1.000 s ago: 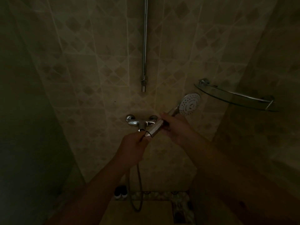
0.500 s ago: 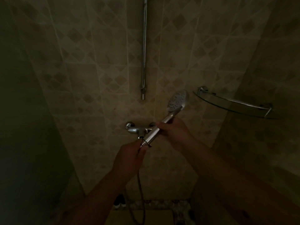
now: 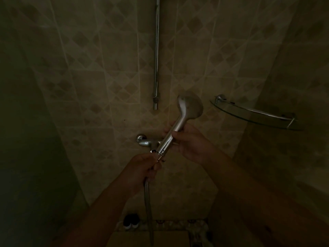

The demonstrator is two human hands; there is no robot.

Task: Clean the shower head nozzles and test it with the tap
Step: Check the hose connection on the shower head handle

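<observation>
A: Status on hands?
B: Right hand [image 3: 192,143] wrapped round the upper handle of the shower head [image 3: 190,106]. Left hand [image 3: 142,168] clamped on the hose [image 3: 147,198] just under the handle's bottom end. Well lit? No, very dim.

A: Head position?
B: Held up in front of the tiled wall [image 3: 99,72], handle slanting from lower left to upper right. Round head at top, turned so the back or edge faces the camera; nozzles not visible, some motion blur.

A: Tap?
B: Chrome tap [image 3: 145,140] on the wall, right behind the handle, partly covered by it. Neither hand touching it. Water flow: cannot tell.

A: Hose run?
B: Drops straight down from the left hand toward the floor, lost in shadow near the bottom edge.

A: Anything else around?
B: Vertical rail [image 3: 156,54] above the tap, ending just left of the head. Glass corner shelf [image 3: 258,114] to the right, level with the head. Dark small item with white ends [image 3: 130,222] low by the wall, too dark to identify.
</observation>
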